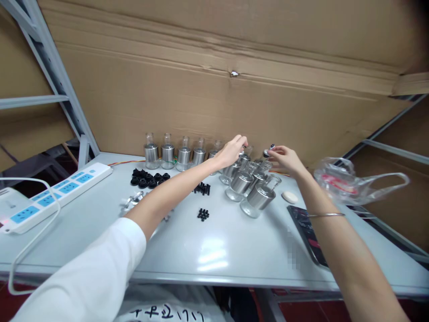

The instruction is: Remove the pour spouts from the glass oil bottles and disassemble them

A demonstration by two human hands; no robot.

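Note:
My left hand (232,152) reaches over the table with its fingers closed at the mouth of a glass bottle (246,157) in the back row; what they pinch is mostly hidden. My right hand (284,159) is raised to the right of it and pinches a small black-and-silver bottle stopper (267,153) in its fingertips. Below and between the hands stand several clear glass bottles with metal sleeves, the nearest bottle (259,197) at the front. More sleeved bottles, such as the leftmost bottle (151,153), line the back left.
Black caps (147,179), short black tubes (202,188), small black pieces (203,214) and silvery metal parts (134,200) lie on the table. A power strip (60,192) is left; a phone (306,232), white round object (289,197) and plastic bag (338,181) are right. Cardboard (201,103) stands behind.

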